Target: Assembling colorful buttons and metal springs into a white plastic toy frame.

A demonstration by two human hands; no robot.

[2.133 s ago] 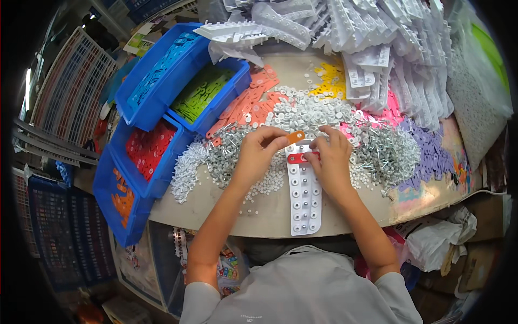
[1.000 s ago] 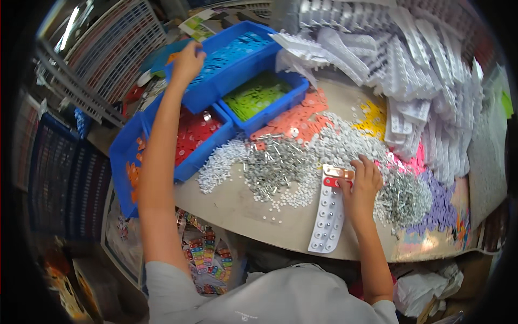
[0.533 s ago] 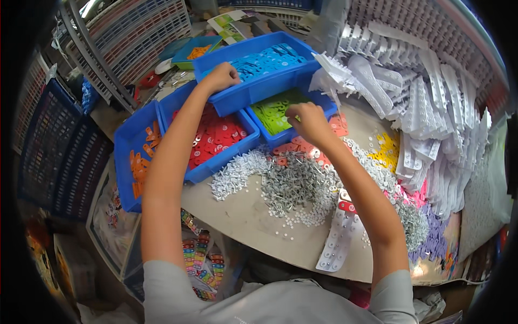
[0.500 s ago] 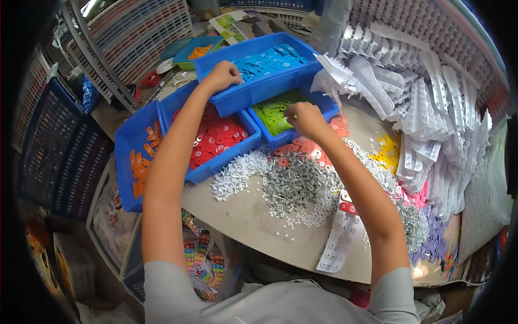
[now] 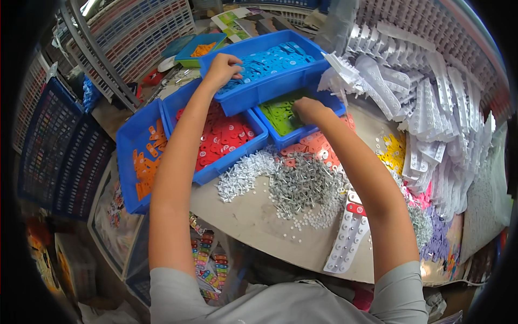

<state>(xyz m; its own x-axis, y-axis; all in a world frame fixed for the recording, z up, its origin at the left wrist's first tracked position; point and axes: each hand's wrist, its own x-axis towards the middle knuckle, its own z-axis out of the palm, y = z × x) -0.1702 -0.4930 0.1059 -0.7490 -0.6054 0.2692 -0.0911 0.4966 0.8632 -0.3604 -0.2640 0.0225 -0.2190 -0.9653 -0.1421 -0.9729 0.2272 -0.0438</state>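
My left hand point(image 5: 223, 70) is over the left end of the blue bin point(image 5: 270, 82) holding light-blue flat plastic links point(image 5: 275, 58). Its fingers are curled together near the links; whatever is between them is too small to make out. Lower and to the right, my right hand point(image 5: 312, 110) dips into another blue bin with green links point(image 5: 280, 116). Those fingers are bunched downward, the tips partly hidden, and any piece in them cannot be made out. A white strip with pegs point(image 5: 345, 243), bearing a red link point(image 5: 356, 208) near its top, lies beside my right forearm.
Bins of red links point(image 5: 224, 137) and orange links point(image 5: 148, 167) stand left. Piles of metal rivets point(image 5: 302, 183), white studs point(image 5: 245, 175), coral links point(image 5: 313, 147), yellow pieces point(image 5: 393, 148) and purple pieces point(image 5: 438, 235) cover the table. White strips point(image 5: 431, 119) are heaped at right.
My right hand has lowered into the green links. My left hand has shifted slightly upward, its fingers now nearer the light-blue links. The whole view has shifted slightly.
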